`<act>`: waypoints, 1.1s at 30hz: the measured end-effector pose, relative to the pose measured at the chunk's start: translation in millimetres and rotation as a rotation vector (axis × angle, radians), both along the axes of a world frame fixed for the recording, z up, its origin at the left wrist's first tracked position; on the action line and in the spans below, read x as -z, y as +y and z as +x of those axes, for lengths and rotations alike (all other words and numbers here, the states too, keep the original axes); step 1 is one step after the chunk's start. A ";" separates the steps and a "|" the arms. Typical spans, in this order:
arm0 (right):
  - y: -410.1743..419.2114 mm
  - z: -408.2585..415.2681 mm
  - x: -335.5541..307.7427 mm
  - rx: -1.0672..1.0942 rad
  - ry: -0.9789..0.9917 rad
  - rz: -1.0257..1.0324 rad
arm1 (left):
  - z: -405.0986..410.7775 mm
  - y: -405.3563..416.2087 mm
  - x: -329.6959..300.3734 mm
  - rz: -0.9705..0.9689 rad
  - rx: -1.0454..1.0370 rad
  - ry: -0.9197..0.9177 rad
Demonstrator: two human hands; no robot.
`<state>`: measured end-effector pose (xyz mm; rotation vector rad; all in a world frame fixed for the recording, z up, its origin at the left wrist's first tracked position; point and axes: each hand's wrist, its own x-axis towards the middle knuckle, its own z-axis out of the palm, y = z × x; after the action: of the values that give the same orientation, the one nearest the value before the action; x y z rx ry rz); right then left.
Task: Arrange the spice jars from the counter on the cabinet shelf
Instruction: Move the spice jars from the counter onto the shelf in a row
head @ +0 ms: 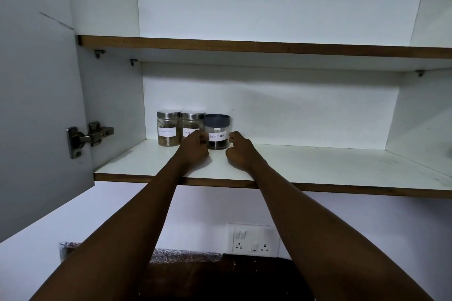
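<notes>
Head view: three spice jars stand in a row at the far left of the lower cabinet shelf (318, 166). The left hand (194, 148) and right hand (238, 151) flank the dark-lidded black pepper jar (217, 133) (rightmost, label facing out), fingers curled against its sides, beside two steel-lidded jars (168, 128)

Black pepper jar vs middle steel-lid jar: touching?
Cannot tell. In the head view the black pepper jar overlaps the middle jar, and the left hand covers where they would meet.

Three jars (193, 129) stand side by side, seemingly touching, at the lower shelf's (318, 166) back-left
</notes>
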<state>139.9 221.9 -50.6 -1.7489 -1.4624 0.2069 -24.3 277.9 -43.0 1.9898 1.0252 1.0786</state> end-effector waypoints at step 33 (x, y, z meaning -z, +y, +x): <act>-2.3 -2.9 0.2 -0.047 -0.116 -0.005 | 5.5 2.5 1.7 0.019 0.028 0.114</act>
<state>137.0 219.5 -50.8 -1.7566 -1.5882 0.1357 -18.7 280.4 -44.8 2.0950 1.0465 0.9722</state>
